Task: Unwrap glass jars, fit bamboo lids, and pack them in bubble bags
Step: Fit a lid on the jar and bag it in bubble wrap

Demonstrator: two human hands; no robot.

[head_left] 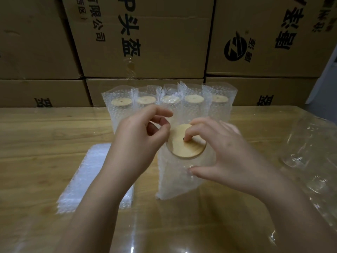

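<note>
Backdrop: printed cardboard cartons (145, 42) stacked wall-high behind a wooden tabletop (54, 136) under clear film.

Head view, items on the tabletop:
- Far edge: a row of five bagged jars (193, 106), upright and side by side, each with a bamboo lid in place. Judged finished.
- Centre: a sixth jar (171, 153), upright inside an open bubble bag (175, 179), its bamboo lid (186, 150) seated on the mouth.
- Left hand (138, 137): fingers curled, thumb and forefinger apparently pinching the bag's left rim.
- Right hand (224, 154): curled over the bag's mouth, forefinger tip pressing on the lid, thumb against the bag's near wall.
- Left of centre: a flat stack of spare bubble bags (91, 176), lying near the bagged jar.
- Right edge: bare glass jars (306, 148) lying among loose clear wrap, without lids or bags.

Progress, as judged: five jars packed, the sixth being settled in its bag; the glassware at right is still to be lidded and bagged.
</note>
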